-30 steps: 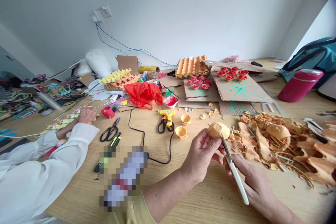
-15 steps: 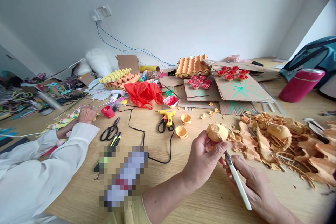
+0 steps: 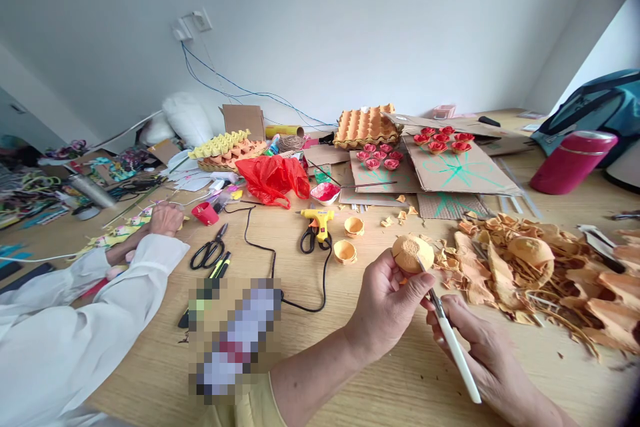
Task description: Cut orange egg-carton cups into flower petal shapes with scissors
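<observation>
My left hand point(image 3: 383, 300) holds an orange egg-carton cup point(image 3: 413, 254) bottom up, with fingers beneath it and the thumb at its near edge. In my right hand point(image 3: 473, 340) are white-handled scissors point(image 3: 456, 350), their metal tip touching the cup's near right side. Part of the blades is hidden behind my left thumb. Two trimmed cups, one nearer point(image 3: 345, 252) and one farther point(image 3: 354, 227), sit left of the held cup. Beside them lies a yellow glue gun point(image 3: 319, 221) with a black cord.
Orange carton scraps point(image 3: 490, 267) are heaped at right, near a pink bottle point(image 3: 574, 161). Behind are red paper flowers point(image 3: 438, 142) on cardboard point(image 3: 463, 173), a red paint dish point(image 3: 325, 193) and a red bag point(image 3: 275, 177). Black scissors point(image 3: 207, 254) lie left, near a co-worker's sleeve point(image 3: 155, 267).
The held cup and both my hands stay almost in place. The cup has shifted very slightly to the left, and the scissors still touch its edge.
</observation>
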